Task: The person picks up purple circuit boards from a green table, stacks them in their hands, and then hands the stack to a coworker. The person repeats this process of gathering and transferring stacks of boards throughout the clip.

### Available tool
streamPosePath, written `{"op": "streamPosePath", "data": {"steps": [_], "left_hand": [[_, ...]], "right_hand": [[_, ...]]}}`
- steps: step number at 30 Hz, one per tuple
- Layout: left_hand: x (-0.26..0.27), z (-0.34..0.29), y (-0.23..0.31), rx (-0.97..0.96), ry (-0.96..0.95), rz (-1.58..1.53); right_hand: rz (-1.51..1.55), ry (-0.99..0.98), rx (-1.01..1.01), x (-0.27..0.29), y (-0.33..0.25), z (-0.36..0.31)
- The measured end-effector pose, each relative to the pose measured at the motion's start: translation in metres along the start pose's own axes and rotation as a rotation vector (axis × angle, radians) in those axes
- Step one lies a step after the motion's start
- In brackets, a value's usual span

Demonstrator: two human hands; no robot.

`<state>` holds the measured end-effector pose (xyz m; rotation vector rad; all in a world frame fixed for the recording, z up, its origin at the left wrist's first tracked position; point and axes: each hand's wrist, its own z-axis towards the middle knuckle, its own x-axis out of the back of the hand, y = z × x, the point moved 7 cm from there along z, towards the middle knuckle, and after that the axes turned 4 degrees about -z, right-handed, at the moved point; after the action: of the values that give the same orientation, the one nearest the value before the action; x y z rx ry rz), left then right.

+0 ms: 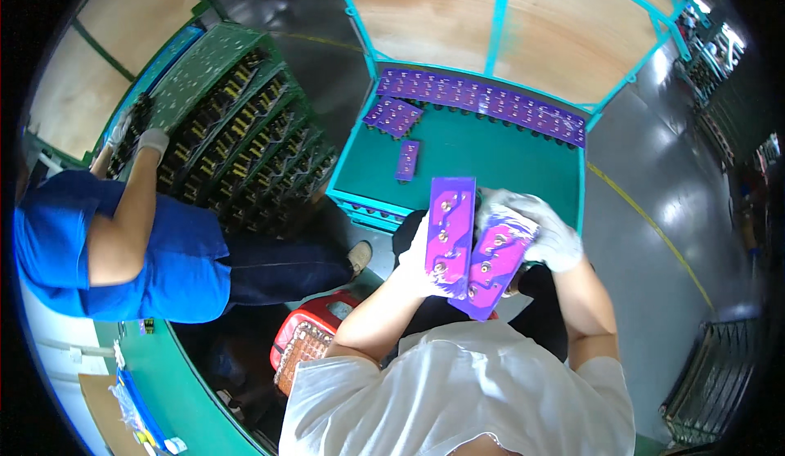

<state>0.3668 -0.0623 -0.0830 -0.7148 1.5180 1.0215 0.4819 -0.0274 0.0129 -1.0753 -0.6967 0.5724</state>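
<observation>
In front of my chest I hold two purple rectangular panels with pink patterning and a row of small metal studs. My gloved left hand (415, 261) is closed on the left edge of the upright purple panel (450, 231). My gloved right hand (552, 231) grips the tilted purple panel (495, 264) from its upper right side. The lower parts of the two panels overlap or touch. Beyond my hands, a teal-framed cart (482, 174) carries a long row of similar panels (482, 100), a small cluster of them (394, 117) and a single one (407, 161).
To my left, a person in a blue shirt (163, 251) works with gloved hands at a green rack (217, 76) filled with dark parts. A red stool (315, 329) stands by my left elbow. Wooden panels (572, 35) rise behind the cart; a metal rack (710, 378) is at far right.
</observation>
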Motion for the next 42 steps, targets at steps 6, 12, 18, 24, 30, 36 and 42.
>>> {"op": "streamPosePath", "data": {"steps": [6, 12, 18, 24, 30, 36, 42], "left_hand": [[-0.039, -0.014, -0.006, -0.061, -0.038, 0.081], [-0.005, -0.012, -0.001, -0.125, 0.119, -0.076], [0.004, -0.028, 0.035, -0.334, 0.182, 0.285], [0.026, -0.025, 0.071, -0.307, -0.051, -0.312], [0.075, -0.066, 0.160, -0.549, -0.086, -0.521], [0.033, -0.099, 0.264, -0.929, -0.248, -0.199], [-0.002, -0.112, 0.334, -1.206, -0.201, 0.113]], "right_hand": [[0.069, 0.098, -0.004, 0.004, 0.051, 0.023], [0.764, 0.243, -0.249, -0.034, 0.118, 0.019], [0.108, 0.272, -0.151, -0.030, 0.088, 0.056], [-0.060, 0.336, -0.157, -0.036, 0.097, 0.082], [0.084, 0.346, -0.410, -0.040, 0.207, 0.088], [-0.518, 0.292, -0.834, -0.012, 0.404, 0.043], [-0.986, 0.110, -0.935, -0.054, 0.394, 0.104]]}}
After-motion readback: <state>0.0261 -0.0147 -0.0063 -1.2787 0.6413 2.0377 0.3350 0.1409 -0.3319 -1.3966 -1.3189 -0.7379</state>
